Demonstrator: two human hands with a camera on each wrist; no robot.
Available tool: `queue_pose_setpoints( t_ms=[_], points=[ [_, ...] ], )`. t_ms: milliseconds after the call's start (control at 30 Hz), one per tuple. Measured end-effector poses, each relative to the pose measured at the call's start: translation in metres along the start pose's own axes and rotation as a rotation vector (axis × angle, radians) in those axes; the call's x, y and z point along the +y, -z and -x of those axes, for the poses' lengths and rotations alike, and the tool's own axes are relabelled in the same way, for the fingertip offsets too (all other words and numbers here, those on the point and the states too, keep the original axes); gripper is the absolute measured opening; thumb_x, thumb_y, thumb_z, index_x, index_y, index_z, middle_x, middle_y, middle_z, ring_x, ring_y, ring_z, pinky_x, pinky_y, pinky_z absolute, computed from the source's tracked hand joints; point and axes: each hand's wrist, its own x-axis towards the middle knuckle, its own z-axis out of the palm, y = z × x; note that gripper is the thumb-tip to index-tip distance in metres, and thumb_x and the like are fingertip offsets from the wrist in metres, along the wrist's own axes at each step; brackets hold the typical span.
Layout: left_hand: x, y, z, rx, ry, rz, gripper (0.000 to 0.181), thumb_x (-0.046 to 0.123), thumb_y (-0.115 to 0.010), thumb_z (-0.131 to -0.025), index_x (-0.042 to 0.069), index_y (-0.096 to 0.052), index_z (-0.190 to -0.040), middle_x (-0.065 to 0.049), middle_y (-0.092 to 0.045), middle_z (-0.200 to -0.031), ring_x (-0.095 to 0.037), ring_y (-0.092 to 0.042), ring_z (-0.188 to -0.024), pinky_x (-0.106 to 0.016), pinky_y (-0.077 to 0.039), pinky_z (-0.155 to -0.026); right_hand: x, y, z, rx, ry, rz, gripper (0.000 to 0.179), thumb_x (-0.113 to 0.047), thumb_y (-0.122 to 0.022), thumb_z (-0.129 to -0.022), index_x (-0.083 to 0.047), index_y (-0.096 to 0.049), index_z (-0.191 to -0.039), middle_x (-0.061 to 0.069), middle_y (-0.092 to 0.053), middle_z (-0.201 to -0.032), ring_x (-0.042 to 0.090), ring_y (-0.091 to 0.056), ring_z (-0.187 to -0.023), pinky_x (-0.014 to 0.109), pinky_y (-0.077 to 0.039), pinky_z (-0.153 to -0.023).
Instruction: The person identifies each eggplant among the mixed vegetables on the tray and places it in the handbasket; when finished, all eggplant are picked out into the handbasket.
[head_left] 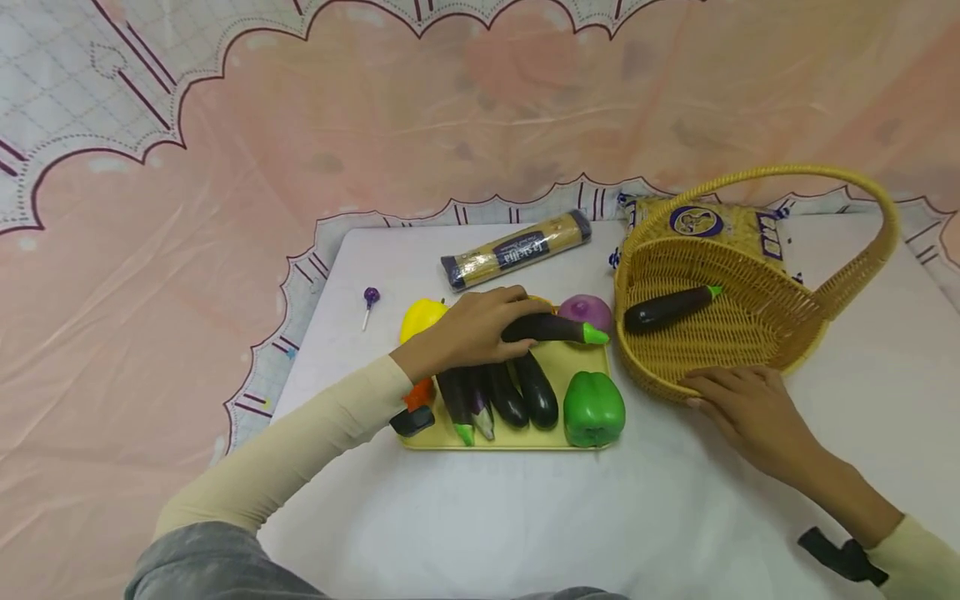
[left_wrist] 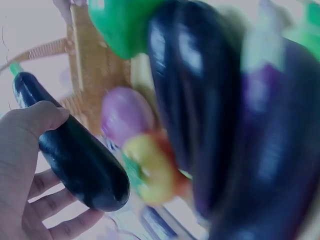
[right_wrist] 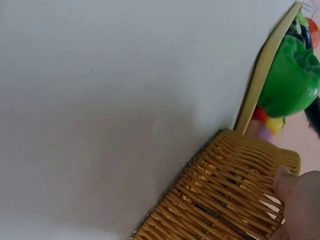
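My left hand (head_left: 487,327) grips a dark eggplant (head_left: 551,328) with a bright green stem, above the yellow tray (head_left: 573,360). In the left wrist view, thumb and fingers wrap around this eggplant (left_wrist: 82,150). Several more eggplants (head_left: 536,392) lie side by side on the tray below. My right hand (head_left: 757,421) holds the near rim of the wicker basket (head_left: 813,321), its thumb outside the wall in the right wrist view. Inside the basket lies another eggplant (head_left: 670,309). Between basket and left hand sits a purple onion (head_left: 586,312).
A green bell pepper (head_left: 594,410) fills the tray's near right corner; a yellow pepper (head_left: 422,317) is at its far left. Behind stand a pasta packet (head_left: 517,249) and a larger yellow bag (head_left: 720,227). A purple lollipop (head_left: 371,296) lies left. The basket's tall handle (head_left: 787,171) arches up.
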Motion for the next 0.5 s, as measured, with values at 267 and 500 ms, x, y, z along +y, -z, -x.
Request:
queue_pose_setpoints(
  t_ms=[267, 500],
  points=[
    [0.034, 0.008, -0.044, -0.031, -0.069, -0.033, 0.050, 0.043, -0.062, -0.094, 0.021, -0.056, -0.139, -0.002, -0.061, -0.111, -0.012, -0.056, -0.080, -0.029, -0.048, -0.061, -0.011, -0.003, -0.008, 0.030, 0.015, 0.032, 0.023, -0.018, -0.068, -0.090, -0.008, -0.071, -0.110, 0.010, -0.072, -0.102, 0.031, -0.061, -0.089, 0.046, -0.036, -0.080],
    [0.064, 0.003, -0.092, -0.129, -0.081, -0.046, 0.057, 0.047, -0.056, -0.096, 0.019, -0.048, -0.145, -0.004, -0.059, -0.130, -0.015, -0.062, -0.099, -0.031, -0.052, -0.075, -0.018, -0.004, -0.009, -0.025, -0.035, 0.050, 0.024, -0.015, -0.070, -0.088, -0.007, -0.070, -0.110, 0.013, -0.073, -0.102, 0.033, -0.064, -0.087, 0.050, -0.040, -0.079]
  ],
)
